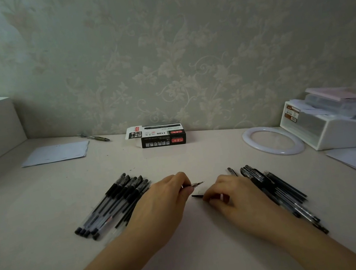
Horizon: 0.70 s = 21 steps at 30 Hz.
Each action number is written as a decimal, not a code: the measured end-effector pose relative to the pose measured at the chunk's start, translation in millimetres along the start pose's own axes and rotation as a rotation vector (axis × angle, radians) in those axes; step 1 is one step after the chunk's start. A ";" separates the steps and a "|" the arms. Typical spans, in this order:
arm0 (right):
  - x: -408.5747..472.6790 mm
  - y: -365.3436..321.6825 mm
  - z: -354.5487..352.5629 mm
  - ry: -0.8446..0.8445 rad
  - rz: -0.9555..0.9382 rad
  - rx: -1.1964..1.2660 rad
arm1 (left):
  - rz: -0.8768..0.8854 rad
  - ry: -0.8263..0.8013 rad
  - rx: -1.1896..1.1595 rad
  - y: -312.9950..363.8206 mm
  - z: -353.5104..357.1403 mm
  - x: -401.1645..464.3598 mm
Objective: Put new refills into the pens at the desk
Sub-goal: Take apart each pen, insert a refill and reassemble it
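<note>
We held a clear-barrelled pen with a silvery metal tip (197, 184) pinched in our left hand (160, 207) at mid-desk, its long axis roughly level and its tip pointing right, while our right hand (233, 198) pinched a thin black piece (197, 195), probably a refill, pointing left towards it. We judged ourselves partway through, though we could not tell which was finished: the row of black-capped pens (113, 203) at left or the heap of pens and refills (277, 191) at right on the pale desk (187, 154), the black-and-white refill box (161, 137) behind.

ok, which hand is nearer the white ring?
Right. The right hand sits below and left of the ring, with the right pen pile between them. The left hand is further left, past the desk's middle.
</note>
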State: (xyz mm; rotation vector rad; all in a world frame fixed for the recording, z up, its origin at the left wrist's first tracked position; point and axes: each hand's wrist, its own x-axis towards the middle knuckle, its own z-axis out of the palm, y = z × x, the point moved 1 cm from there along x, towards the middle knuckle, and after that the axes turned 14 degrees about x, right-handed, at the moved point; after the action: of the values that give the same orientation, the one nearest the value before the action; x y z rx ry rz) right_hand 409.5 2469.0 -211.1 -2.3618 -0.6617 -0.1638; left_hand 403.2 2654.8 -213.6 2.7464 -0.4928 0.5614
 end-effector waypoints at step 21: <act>0.0 -6.8 4.6 0.231 0.397 1.227 | 0.125 0.172 -0.072 9.9 -0.5 -0.6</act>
State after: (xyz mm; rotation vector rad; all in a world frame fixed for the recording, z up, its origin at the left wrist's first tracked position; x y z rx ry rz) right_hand 405.8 2476.2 -210.7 -1.2066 -0.0718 0.1265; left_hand 398.7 2646.2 -211.3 2.5831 -0.6322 0.7872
